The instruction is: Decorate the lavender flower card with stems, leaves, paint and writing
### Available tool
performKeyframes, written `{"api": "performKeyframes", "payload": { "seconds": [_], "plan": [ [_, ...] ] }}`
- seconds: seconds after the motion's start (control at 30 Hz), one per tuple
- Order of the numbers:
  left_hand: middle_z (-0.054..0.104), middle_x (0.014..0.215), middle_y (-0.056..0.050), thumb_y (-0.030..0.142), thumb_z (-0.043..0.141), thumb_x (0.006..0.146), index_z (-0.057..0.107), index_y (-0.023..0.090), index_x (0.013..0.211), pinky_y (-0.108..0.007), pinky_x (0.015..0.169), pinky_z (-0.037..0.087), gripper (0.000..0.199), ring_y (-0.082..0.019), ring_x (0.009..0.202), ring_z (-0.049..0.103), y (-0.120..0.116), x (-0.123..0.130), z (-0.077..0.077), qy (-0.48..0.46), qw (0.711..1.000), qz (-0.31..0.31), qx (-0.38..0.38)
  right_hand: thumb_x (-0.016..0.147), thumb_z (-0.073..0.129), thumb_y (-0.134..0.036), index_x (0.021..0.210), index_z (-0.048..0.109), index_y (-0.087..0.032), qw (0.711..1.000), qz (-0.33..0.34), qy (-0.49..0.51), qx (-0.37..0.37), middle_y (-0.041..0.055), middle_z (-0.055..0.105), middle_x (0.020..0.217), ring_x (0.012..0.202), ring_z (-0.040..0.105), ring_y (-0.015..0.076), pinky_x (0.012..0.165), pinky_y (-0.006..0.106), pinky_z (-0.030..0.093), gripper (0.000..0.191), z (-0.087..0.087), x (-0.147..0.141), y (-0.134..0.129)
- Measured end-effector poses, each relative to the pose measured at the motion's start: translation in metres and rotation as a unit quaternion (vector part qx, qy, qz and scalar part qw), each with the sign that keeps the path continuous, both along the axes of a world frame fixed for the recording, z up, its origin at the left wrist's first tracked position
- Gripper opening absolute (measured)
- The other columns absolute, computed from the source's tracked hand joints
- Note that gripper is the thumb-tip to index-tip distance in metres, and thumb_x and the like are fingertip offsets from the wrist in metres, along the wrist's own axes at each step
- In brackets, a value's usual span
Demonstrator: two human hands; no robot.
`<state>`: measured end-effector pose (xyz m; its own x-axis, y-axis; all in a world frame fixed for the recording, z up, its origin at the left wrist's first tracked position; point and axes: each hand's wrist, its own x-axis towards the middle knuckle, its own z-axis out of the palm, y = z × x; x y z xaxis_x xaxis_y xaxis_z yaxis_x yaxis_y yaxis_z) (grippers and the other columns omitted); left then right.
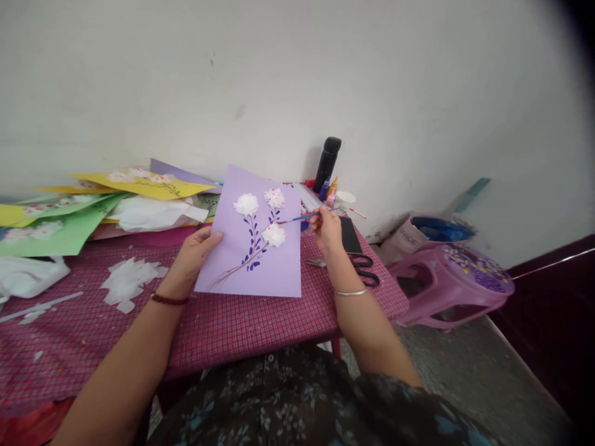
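My left hand [198,251] grips the left edge of a purple sheet of paper [223,217], thumb on top, and holds it tilted up above the table. Three white tissue flowers [245,204] are on the sheet, with painted brown stems and dark blue leaves. Red dots mark the upper right flower [274,198]. In my right hand [326,229] is a thin blue paintbrush [300,217], pinched between thumb and fingers. Its tip points left and lies by the lower right flower [274,235]; whether it touches I cannot tell.
Yellow and green flower sheets [65,223] are piled at the left, near torn tissue pieces [130,282]. Behind my right hand stand a black bottle [328,164], paint bottles and a white cup [345,198]. Scissors [365,271] lie right. A pink stool [446,285] stands beside the table.
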<state>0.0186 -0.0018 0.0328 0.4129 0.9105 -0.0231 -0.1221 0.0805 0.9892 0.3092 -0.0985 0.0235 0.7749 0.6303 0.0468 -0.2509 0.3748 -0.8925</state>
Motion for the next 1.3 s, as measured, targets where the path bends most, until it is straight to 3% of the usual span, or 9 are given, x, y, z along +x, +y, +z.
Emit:
{"api": "performKeyframes", "payload": {
  "seconds": [0.83, 1.13, 1.3],
  "plan": [
    [0.068, 0.063, 0.001, 0.031, 0.085, 0.067, 0.069, 0.020, 0.078, -0.024, 0.051, 0.051, 0.023, -0.016, 0.054, 0.061, 0.0005, -0.0007, -0.0012, 0.004, 1.000, -0.001, -0.001, 0.096, 0.051, -0.022, 0.069, 0.056, -0.020, 0.999, -0.008, 0.022, -0.022, -0.0078, 0.054, 0.043, 0.033, 0.042, 0.0052, 0.036, 0.015, 0.033, 0.028, -0.0013, 0.0022, 0.0007],
    [0.073, 0.068, 0.000, 0.034, 0.092, 0.058, 0.073, 0.017, 0.082, -0.021, 0.050, 0.051, 0.035, -0.014, 0.054, 0.062, 0.0009, -0.0011, -0.0015, -0.017, 1.000, -0.010, -0.006, 0.095, 0.060, -0.027, 0.068, 0.056, -0.021, 1.000, 0.006, 0.006, -0.028, -0.0077, 0.055, 0.044, 0.034, 0.042, 0.0058, 0.036, 0.016, 0.034, 0.027, -0.0022, 0.0020, 0.0004],
    [0.073, 0.067, 0.000, 0.033, 0.090, 0.058, 0.072, 0.018, 0.079, -0.021, 0.048, 0.051, 0.032, -0.013, 0.051, 0.061, 0.0032, -0.0007, -0.0030, -0.012, 1.000, -0.004, -0.016, 0.096, 0.059, -0.027, 0.070, 0.059, -0.020, 0.999, 0.038, -0.012, -0.033, -0.0066, 0.058, 0.046, 0.034, 0.043, 0.0058, 0.037, 0.016, 0.034, 0.027, -0.0032, -0.0015, -0.0001]
  ]
}}
